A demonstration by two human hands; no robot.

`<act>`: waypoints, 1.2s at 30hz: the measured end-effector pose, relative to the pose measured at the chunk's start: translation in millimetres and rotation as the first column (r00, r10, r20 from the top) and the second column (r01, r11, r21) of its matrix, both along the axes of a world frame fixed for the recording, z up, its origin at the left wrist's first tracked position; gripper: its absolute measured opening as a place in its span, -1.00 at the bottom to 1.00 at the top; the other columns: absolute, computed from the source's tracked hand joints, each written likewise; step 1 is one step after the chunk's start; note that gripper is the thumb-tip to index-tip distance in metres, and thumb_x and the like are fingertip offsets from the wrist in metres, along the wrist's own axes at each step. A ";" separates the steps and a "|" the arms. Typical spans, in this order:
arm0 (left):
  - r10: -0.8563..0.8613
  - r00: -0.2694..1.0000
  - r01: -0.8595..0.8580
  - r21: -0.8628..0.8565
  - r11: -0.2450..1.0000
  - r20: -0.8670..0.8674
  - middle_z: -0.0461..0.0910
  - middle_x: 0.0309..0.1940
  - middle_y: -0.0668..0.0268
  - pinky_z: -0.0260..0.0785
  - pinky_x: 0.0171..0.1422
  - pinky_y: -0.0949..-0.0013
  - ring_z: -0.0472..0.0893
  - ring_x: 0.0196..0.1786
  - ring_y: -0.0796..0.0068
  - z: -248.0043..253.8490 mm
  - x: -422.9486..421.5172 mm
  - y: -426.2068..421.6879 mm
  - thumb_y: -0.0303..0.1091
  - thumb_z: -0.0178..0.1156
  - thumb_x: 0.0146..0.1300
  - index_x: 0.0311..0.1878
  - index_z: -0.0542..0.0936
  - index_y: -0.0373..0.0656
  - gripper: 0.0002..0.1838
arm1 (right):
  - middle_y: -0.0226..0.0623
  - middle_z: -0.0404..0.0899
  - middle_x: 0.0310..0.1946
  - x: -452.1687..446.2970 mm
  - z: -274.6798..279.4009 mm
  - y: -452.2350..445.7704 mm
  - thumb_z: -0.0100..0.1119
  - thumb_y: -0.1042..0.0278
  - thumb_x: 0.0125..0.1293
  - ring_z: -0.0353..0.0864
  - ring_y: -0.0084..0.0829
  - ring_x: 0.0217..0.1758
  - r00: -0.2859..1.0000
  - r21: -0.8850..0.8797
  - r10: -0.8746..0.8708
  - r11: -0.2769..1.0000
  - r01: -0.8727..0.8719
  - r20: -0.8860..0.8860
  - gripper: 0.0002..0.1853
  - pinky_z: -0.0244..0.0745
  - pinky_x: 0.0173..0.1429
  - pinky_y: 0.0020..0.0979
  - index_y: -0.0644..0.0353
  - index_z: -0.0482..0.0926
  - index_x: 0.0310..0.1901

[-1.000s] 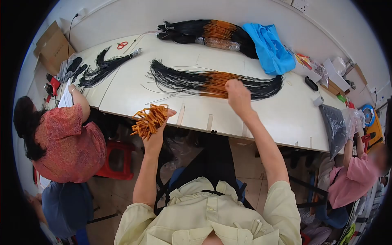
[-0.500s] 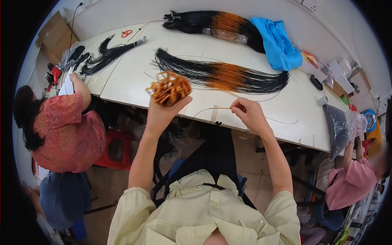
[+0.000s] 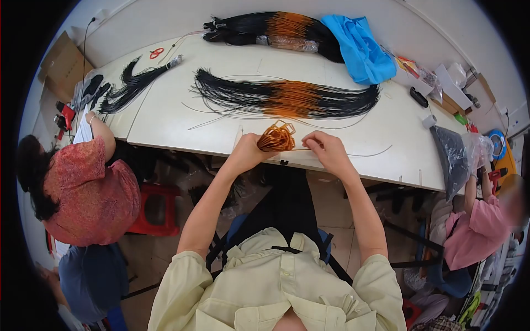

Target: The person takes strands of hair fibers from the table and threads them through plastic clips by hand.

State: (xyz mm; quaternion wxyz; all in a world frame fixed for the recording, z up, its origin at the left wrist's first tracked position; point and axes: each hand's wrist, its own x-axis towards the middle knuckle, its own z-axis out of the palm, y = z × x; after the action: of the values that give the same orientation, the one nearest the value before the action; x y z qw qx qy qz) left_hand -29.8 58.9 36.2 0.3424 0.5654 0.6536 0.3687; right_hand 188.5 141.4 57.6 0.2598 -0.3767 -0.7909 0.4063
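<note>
My left hand (image 3: 247,153) is closed round a bunch of looped orange strips (image 3: 277,137) near the table's front edge. Just to its right, my right hand (image 3: 326,150) pinches a thin wire (image 3: 369,155), whose dark end trails right over the table; an orange part of it runs from my fingertips to the bunch. Beyond both hands lies a loose bundle of black wires with an orange middle (image 3: 292,99).
A thicker wire bundle (image 3: 292,25) and a blue cloth (image 3: 361,47) lie at the back of the white table (image 3: 165,124). Black wires (image 3: 135,83) and red scissors (image 3: 157,53) are at the left. One person (image 3: 91,190) sits left, another (image 3: 477,237) right.
My right hand has drawn one wire from the loose bundle to the front edge. My left hand has moved right with the orange bunch, and the two hands are now close together.
</note>
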 end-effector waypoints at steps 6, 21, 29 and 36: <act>0.033 0.998 -0.030 -0.046 0.998 0.060 0.63 -0.54 0.20 0.39 -0.35 0.42 0.47 -0.55 0.46 -13.1 -5.8 -2.0 -0.38 0.42 0.06 -0.37 0.62 -0.50 -0.70 | -0.30 0.62 -0.35 19.1 -15.0 3.0 0.16 0.53 0.26 0.51 -0.42 -0.35 0.991 0.069 -0.061 0.996 0.053 0.119 -0.93 0.42 -0.17 -0.51 0.33 0.59 -0.26; 0.064 0.996 -0.058 -0.088 0.994 0.060 0.68 -0.45 0.29 0.40 -0.30 0.51 0.53 -0.46 0.56 -11.9 -8.6 -4.8 -0.47 0.44 0.04 -0.29 0.66 -0.43 -0.77 | -0.27 0.56 -0.23 25.2 -24.2 -1.5 0.14 0.58 0.24 0.51 -0.39 -0.29 0.995 0.086 -0.028 0.996 0.020 0.094 -0.97 0.44 -0.11 -0.47 0.34 0.54 -0.31; -0.020 0.992 0.019 0.009 1.000 0.121 0.66 -0.51 0.24 0.41 -0.31 0.43 0.48 -0.51 0.51 -7.1 -1.2 -8.4 -0.45 0.43 0.00 -0.33 0.64 -0.47 -0.74 | -0.29 0.55 -0.30 -6.0 -27.3 -25.0 0.20 0.56 0.20 0.51 -0.35 -0.30 0.998 0.445 0.016 0.895 -0.038 0.053 -0.95 0.43 -0.18 -0.43 0.32 0.56 -0.30; -0.057 0.992 0.056 0.006 0.998 0.116 0.66 -0.51 0.24 0.40 -0.31 0.44 0.46 -0.50 0.53 -3.7 -2.6 -12.9 -0.50 0.42 -0.03 -0.33 0.63 -0.47 -0.76 | -0.32 0.53 -0.36 -10.5 -31.0 -31.0 0.21 0.57 0.19 0.49 -0.36 -0.33 0.995 0.292 0.074 0.952 -0.090 0.065 -0.95 0.40 -0.23 -0.42 0.29 0.59 -0.30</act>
State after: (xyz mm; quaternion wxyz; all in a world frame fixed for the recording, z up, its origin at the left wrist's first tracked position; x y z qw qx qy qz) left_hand -32.4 46.0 32.6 0.3892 0.5619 0.6158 0.3919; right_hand 177.9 110.4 26.6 0.2746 -0.3113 -0.8642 0.2842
